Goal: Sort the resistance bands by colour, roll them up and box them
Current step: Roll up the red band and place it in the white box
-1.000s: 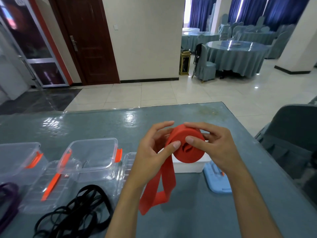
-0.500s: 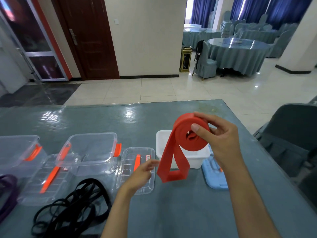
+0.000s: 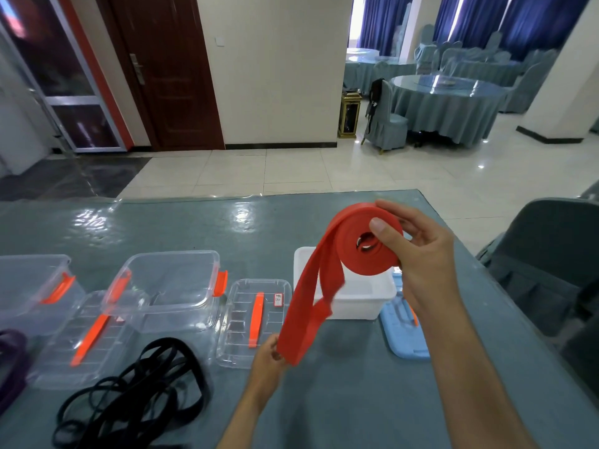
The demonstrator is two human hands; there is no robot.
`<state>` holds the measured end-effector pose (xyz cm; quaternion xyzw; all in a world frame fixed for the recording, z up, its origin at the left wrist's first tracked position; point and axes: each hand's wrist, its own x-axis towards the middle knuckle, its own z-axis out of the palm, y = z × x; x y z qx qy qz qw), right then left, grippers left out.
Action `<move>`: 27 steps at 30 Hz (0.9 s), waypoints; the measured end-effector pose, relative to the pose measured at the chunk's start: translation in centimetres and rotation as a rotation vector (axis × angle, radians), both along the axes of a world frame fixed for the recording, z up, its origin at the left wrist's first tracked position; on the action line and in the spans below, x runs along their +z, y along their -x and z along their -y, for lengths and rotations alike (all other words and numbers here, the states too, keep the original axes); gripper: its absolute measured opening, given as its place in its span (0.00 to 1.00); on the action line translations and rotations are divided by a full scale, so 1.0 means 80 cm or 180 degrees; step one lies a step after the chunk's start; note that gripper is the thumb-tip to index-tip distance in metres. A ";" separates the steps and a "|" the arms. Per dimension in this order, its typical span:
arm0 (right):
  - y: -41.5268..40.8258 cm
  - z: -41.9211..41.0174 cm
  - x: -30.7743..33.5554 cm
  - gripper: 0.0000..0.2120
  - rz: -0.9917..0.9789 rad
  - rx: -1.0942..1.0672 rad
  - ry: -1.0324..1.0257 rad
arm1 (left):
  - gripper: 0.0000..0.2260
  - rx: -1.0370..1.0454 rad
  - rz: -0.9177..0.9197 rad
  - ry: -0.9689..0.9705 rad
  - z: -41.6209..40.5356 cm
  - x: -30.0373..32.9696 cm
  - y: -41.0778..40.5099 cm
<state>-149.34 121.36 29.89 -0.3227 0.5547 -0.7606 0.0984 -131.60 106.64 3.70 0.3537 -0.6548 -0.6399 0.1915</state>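
— Right hand (image 3: pixel 421 254) first: what is it doing?

— It holds the rolled part of the red resistance band (image 3: pixel 363 247) up above the table (image 3: pixel 194 222), thumb pressed on the near face of the coil and fingers curled round the far side, so it is clamped on the roll. The coil hangs over the white box (image 3: pixel 356 303).

— And the loose end?

— It drops from the coil down and to the left as a folded loop. The left hand (image 3: pixel 267 361) meets its lowest fold, fingers curled at the band's edge (they look pinched on it, though the fingertips are partly hidden behind the red).

— Where are the other bands?

— A tangle of black bands (image 3: pixel 136 393) lies on the table near the front left, and a purple band (image 3: pixel 11 361) shows at the left edge, cut off by the frame.

— Boxes?

— A clear box (image 3: pixel 168 286) with orange clips sits left of the white one, with another clear box (image 3: pixel 29 286) further left. A clear lid (image 3: pixel 252 325) with an orange handle lies flat between the clear box and the white box, and a second clear lid (image 3: pixel 84 341) lies in front of the two clear boxes. A blue lid (image 3: pixel 405 335) lies just right of the white box, partly behind the right forearm.
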 end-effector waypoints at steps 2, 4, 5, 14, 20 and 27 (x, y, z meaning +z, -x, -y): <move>0.002 0.000 -0.002 0.17 -0.0041 -0.0066 -0.0036 | 0.07 0.0272 -0.0079 -0.0071 0.003 0.001 0.000; 0.004 -0.001 -0.006 0.17 -0.0025 -0.0147 -0.0043 | 0.04 0.0499 -0.0184 -0.0349 0.010 -0.001 -0.001; 0.005 -0.002 -0.008 0.17 -0.0027 -0.0182 -0.0066 | 0.04 0.0659 -0.0178 -0.0476 0.015 -0.005 -0.002; 0.011 -0.008 -0.016 0.19 -0.0228 -0.0216 -0.0170 | 0.12 0.0406 0.1197 -0.0413 0.046 -0.026 -0.010; 0.003 -0.014 -0.012 0.18 -0.0678 0.0186 -0.0599 | 0.33 -0.1640 0.2138 0.0546 0.061 0.083 -0.013; -0.010 -0.007 -0.001 0.18 -0.1415 0.0808 -0.1240 | 0.14 -0.0965 -0.1062 0.0945 0.034 0.268 0.015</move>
